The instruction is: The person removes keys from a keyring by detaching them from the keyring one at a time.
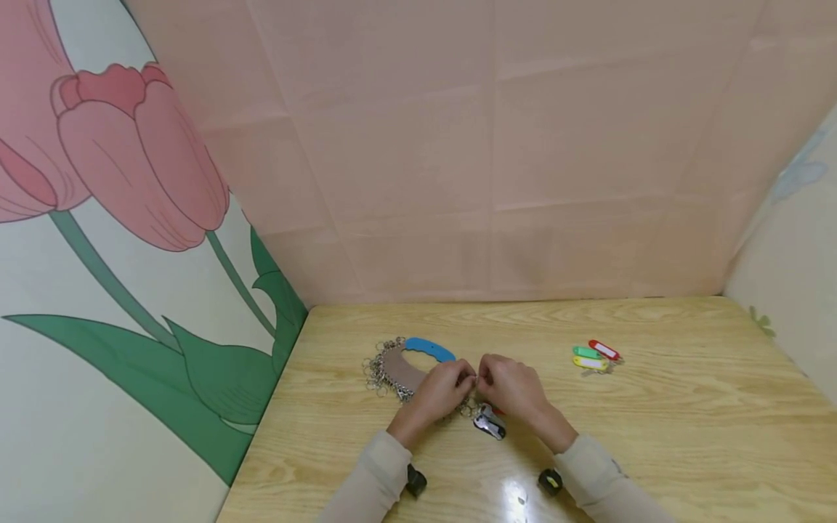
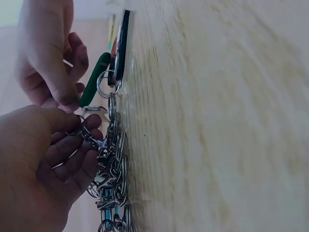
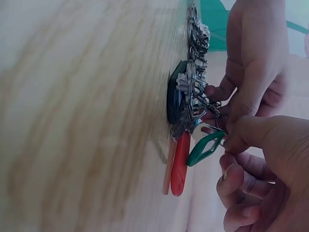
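A curved brown band (image 1: 400, 369) with a blue handle (image 1: 430, 349) lies on the table, its edge hung with metal rings and short chains (image 2: 111, 174). My left hand (image 1: 445, 386) is over its near right end, pinching the small metal ring at the end of one chain. Close against it, my right hand (image 1: 513, 386) pinches the metal ring of a green key tag (image 3: 205, 149). The tag hangs beside a red key tag (image 3: 179, 166) and a dark oval fob (image 3: 175, 94). Whether the two pinched rings are linked is hidden by the fingertips.
To the right lie green (image 1: 586, 352), yellow (image 1: 590, 362) and red (image 1: 604, 350) key tags with keys. A silver and black fob (image 1: 489, 423) rests just below my hands. The wooden table (image 1: 686, 407) meets a pink back wall (image 1: 490, 218) and a tulip-patterned left wall.
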The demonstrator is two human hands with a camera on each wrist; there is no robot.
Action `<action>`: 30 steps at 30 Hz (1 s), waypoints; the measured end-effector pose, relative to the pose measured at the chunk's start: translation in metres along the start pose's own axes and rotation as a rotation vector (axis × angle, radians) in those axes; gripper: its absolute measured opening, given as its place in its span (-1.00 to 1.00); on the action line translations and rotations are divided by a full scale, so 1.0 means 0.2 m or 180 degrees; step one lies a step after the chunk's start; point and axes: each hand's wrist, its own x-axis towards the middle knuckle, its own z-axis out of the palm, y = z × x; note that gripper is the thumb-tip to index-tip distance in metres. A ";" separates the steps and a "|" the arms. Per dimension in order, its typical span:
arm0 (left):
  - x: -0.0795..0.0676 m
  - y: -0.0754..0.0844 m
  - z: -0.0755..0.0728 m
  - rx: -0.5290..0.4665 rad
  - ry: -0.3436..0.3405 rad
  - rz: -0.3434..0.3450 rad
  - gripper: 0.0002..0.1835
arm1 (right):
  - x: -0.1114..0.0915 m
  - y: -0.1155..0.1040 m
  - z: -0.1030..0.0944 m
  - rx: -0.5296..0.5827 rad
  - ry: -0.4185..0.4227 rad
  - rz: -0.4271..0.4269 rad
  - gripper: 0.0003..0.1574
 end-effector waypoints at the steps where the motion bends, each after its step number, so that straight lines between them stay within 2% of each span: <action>1: 0.00 0.00 0.00 0.0015 0.0007 -0.0009 -0.84 | 0.00 0.00 0.00 0.0004 -0.0015 0.0051 -0.80; 6: 0.01 -0.01 0.02 0.0104 0.0051 -0.0019 -0.84 | 0.01 -0.01 0.01 0.0010 -0.0060 0.0204 -0.79; 11: 0.00 -0.01 0.02 0.0060 0.0037 -0.0045 -0.83 | 0.01 -0.01 0.01 0.0015 -0.0061 0.0197 -0.78; 23: 0.00 0.00 0.01 0.0023 0.0026 -0.0008 -0.81 | 0.01 0.00 0.01 -0.0008 -0.0045 0.0058 -0.74; 30: 0.00 0.01 0.00 0.0042 0.0038 -0.0019 -0.81 | 0.00 0.00 0.01 -0.0034 0.0031 -0.0125 -0.71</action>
